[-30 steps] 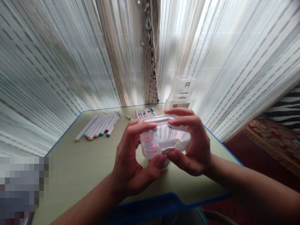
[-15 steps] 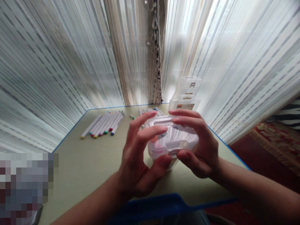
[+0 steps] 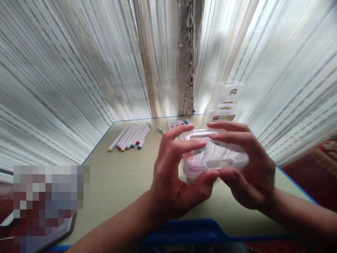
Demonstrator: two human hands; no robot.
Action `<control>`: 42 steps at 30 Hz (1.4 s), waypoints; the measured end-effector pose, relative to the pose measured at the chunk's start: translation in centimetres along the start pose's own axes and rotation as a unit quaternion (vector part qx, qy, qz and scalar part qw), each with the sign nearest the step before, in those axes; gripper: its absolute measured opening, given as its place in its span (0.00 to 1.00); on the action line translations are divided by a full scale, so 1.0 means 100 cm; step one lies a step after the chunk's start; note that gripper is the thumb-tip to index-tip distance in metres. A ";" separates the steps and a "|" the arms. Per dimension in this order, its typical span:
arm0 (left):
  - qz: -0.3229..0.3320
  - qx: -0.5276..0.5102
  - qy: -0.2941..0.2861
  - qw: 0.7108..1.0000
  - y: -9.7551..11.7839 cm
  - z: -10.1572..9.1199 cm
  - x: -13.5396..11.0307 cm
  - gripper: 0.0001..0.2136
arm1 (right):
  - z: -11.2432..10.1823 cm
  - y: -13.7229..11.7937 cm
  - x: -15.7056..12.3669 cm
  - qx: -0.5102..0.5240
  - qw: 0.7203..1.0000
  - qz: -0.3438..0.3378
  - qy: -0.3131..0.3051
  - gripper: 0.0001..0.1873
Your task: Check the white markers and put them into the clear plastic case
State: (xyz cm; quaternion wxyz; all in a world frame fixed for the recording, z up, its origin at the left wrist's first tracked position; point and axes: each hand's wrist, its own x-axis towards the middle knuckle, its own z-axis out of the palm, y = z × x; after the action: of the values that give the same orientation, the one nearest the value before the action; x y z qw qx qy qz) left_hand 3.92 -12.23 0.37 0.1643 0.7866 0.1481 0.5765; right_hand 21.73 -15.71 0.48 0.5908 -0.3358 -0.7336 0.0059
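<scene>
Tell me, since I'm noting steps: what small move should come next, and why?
Perhaps the left hand and right hand should press their thumbs on the front edge of the clear box: both thumbs sit there, with fingers across the top.

L hand [image 3: 170, 177] & R hand [image 3: 259, 172] gripped a clear, rounded plastic box w/ white & pink contents [image 3: 223, 151], fingers on top, thumbs at its near edge, above a pale green tabletop w/ blue edging [image 3: 116, 182]. Far L: a row of white markers w/ coloured ends [image 3: 129, 137]; more white markers [image 3: 172, 124] lay partly hidden behind the L hand. A translucent plastic case [image 3: 223, 96] stood upright at back R, nr a striped string curtain [image 3: 105, 63].
</scene>
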 end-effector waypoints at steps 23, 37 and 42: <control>0.050 0.044 -0.032 0.997 -0.006 -0.006 0.000 0.25 | -0.003 0.009 0.002 0.007 0.998 -0.045 -0.031 0.31; 0.052 0.044 -0.046 0.997 -0.009 -0.009 -0.001 0.23 | -0.005 0.014 -0.002 0.007 0.999 -0.040 -0.036 0.32; -0.089 -0.050 -0.045 0.994 -0.016 -0.004 -0.012 0.37 | 0.001 0.022 -0.005 0.057 0.997 0.022 -0.037 0.37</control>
State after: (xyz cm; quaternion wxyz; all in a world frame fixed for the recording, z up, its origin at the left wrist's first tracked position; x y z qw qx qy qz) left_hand 3.06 -11.23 -1.26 0.2608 0.7864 0.1803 0.5302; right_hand 22.76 -14.26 -0.90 0.5813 -0.3171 -0.7458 0.0733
